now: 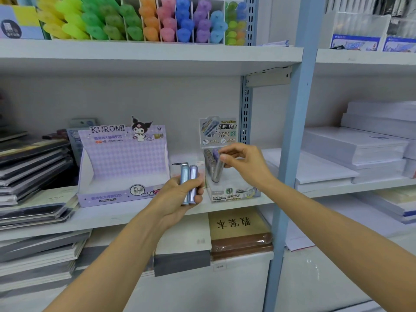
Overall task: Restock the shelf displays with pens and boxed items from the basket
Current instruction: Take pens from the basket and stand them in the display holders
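Tubes (193, 176): left hand (174, 198) grips two, right hand (246, 164) pinches one in display box (236, 195).

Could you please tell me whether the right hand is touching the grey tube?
Touching: the head view shows the right hand pinching the top of the grey tube in the small display box.

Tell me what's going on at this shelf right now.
A person is restocking a white shelf of stationery. The left hand grips two slim metallic tubes, one blue and one purple, upright in front of the shelf. The right hand pinches a grey tube by its top end with its fingers, holding it tilted inside the small white display box, where several tubes stand at the back. The large purple Kuromi display box beside it looks empty.
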Demonstrator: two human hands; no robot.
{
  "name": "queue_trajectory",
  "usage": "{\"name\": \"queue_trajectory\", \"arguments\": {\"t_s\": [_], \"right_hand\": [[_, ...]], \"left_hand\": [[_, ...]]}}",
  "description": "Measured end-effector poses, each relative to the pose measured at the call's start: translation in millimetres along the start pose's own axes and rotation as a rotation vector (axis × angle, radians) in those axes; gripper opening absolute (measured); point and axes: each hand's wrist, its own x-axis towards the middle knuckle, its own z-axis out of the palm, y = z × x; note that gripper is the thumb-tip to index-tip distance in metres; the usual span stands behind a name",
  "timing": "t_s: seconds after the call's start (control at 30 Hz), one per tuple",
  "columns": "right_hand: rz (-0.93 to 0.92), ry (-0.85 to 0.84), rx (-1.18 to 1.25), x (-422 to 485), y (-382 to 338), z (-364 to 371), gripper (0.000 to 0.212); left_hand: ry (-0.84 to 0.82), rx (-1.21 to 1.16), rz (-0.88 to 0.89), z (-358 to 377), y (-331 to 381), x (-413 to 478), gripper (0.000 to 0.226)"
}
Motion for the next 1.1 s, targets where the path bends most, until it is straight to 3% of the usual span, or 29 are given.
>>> {"name": "queue_trajectory", "arguments": {"t_s": [0.27, 0.47, 0.67, 0.8, 0.97, 1.1], "right_hand": [[-0.042, -0.136, -0.224, 7.1, 1.6, -2.3, 0.012], [-0.041, -0.061, -0.173, -2.0, 8.5, 4.5, 0.017], [-0.093, -0.076, -0.332, -7.1, 12.2, 8.1, 0.015], [0.017, -0.105, -0.050, -2.7, -5.3, 3.0, 0.018], [0.069, -0.486, 0.112, -0.5, -19.1, -0.2, 0.020], [0.083, -0.377, 0.202, -1.1, -18.0, -2.7, 0.017]], "left_hand": [[-0.045, 0.030, 0.039, -6.7, -0.2, -0.8, 0.011], [-0.066, 0.058, 0.052, -5.8, -4.5, -2.4, 0.018], [-0.098, 0.165, 0.068, -2.9, -5.1, -4.5, 0.019], [-0.146, 0.330, 0.067, -2.6, -5.8, -6.4, 0.030], [-0.201, 0.393, 0.076, 3.1, -6.9, -9.8, 0.024], [-0.139, 0.332, 0.078, 1.7, -3.7, -11.5, 0.029]]}}
